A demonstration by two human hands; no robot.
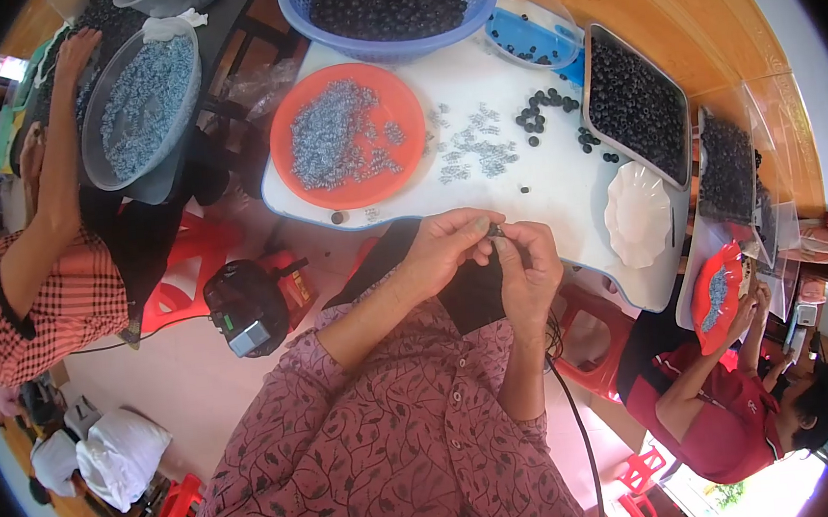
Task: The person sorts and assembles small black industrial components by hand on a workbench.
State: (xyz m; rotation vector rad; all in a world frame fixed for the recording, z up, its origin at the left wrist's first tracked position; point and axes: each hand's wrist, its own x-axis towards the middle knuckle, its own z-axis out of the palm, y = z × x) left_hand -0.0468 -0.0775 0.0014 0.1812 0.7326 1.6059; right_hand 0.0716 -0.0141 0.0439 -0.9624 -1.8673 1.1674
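My left hand (448, 249) and my right hand (530, 260) meet in front of my body at the near edge of a white table (557, 207). Their fingertips pinch a small dark piece (495, 231) between them; it is too small and covered to name. Beyond my left hand, an orange-red plate (408, 106) holds a heap of small silvery-grey parts (329, 133). Loose parts of the same look (483, 144) are spread on the tabletop. Small round black pieces (532, 125) lie to their right, and single ones (525, 190) sit near the front edge.
At the back stand a blue-purple basket (396, 49) of black pieces and a blue tray (513, 38). A metal tray (632, 102) and a white scalloped plate (639, 214) are at right. Co-workers in a checked shirt (44, 301) and a red shirt (713, 410) sit either side.
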